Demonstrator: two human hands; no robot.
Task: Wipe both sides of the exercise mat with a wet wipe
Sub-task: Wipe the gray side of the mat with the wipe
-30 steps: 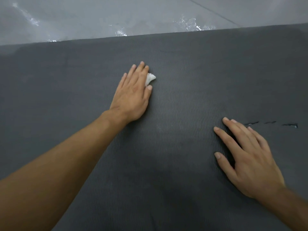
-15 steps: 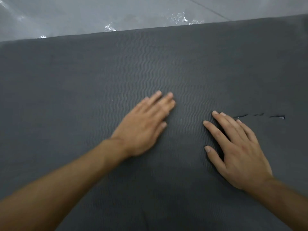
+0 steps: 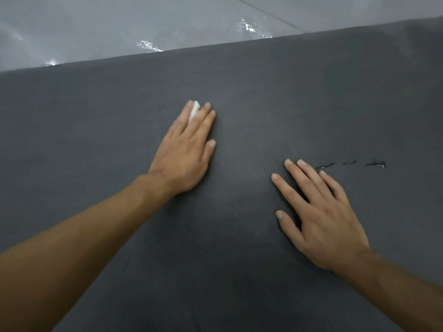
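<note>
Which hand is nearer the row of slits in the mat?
Right. The right hand lies flat on the mat, fingertips just short of the near end of the slits. The left hand presses the wet wipe farther off, to their left.

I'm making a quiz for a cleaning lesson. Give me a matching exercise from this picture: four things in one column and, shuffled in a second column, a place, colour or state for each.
Things
1. left hand
2. right hand
3. wipe
4. floor

Descriptions
A. glossy grey, beyond the far edge of the mat
B. flat on the mat, beside a row of small tears
C. white, mostly hidden under a hand
D. pressing the wipe down, fingers straight

Pairs: 1-D, 2-B, 3-C, 4-A
</note>
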